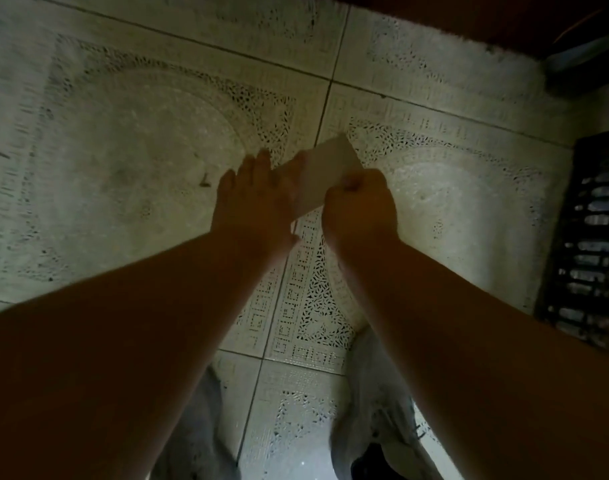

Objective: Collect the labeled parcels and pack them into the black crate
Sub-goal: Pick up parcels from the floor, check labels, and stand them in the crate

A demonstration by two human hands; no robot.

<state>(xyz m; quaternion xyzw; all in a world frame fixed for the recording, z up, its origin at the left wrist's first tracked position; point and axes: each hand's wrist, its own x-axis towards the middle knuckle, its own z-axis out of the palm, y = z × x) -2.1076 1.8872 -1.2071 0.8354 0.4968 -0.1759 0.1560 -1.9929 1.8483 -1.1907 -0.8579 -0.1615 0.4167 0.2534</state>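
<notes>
parcel (325,171) between both hands (above floor (123,161)), crate (588,244) far right

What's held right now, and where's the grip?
A pale flat parcel. The right hand pinches its near right edge; the left hand lies with fingers extended on its left side.

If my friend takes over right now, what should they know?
Left hand: fingers laid fairly straight on the parcel.
Right hand: curled grip on the parcel's near edge.
The parcel is over the tiled floor; whether it is lifted is unclear, and no label shows.
The crate is at the far right.
Done: one parcel in hand. Left: put it in the crate, then fetch the rest.
</notes>
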